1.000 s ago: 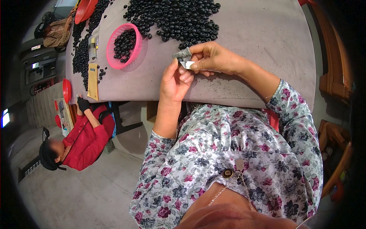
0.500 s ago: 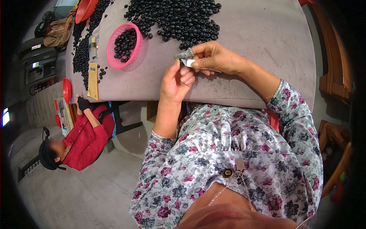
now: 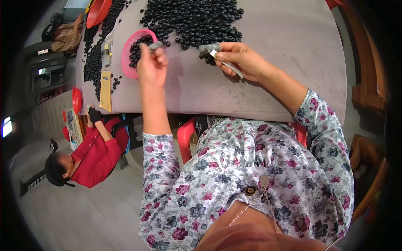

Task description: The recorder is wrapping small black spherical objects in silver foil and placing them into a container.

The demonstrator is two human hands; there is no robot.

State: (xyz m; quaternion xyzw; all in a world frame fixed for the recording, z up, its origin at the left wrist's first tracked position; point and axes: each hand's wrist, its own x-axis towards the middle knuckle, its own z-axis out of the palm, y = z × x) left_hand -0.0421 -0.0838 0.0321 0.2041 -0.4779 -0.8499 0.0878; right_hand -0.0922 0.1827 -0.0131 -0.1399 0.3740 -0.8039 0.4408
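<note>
My left hand [image 3: 153, 67] is raised over the right rim of the pink basket [image 3: 127, 62], slightly blurred, with thumb and forefinger apart and nothing visible between them. A grey wrap [image 3: 155, 46] covers its forefinger tip. The basket holds small round black pieces [image 3: 135, 54], many with a hole-like mark. Right of it, my right hand [image 3: 240, 60] grips a slim, pale knife-like tool [image 3: 228, 65], its white end pointing up and left. Another grey wrap [image 3: 209, 48] sits on that forefinger. Just beyond the fingers spreads a large heap of the same black pieces [image 3: 192, 21].
More black pieces [image 3: 93, 62] lie along the table's left side, near a yellow-brown packet [image 3: 105, 92] and a clear pack [image 3: 106, 54]. A red basket [image 3: 99, 12] stands at the far left. A person in red [image 3: 98, 161] sits beyond the table's left edge.
My left hand has parted from the right and moved left to the pink basket; the small dark piece at its fingers no longer shows. My right hand has shifted slightly right, keeping the tool.
</note>
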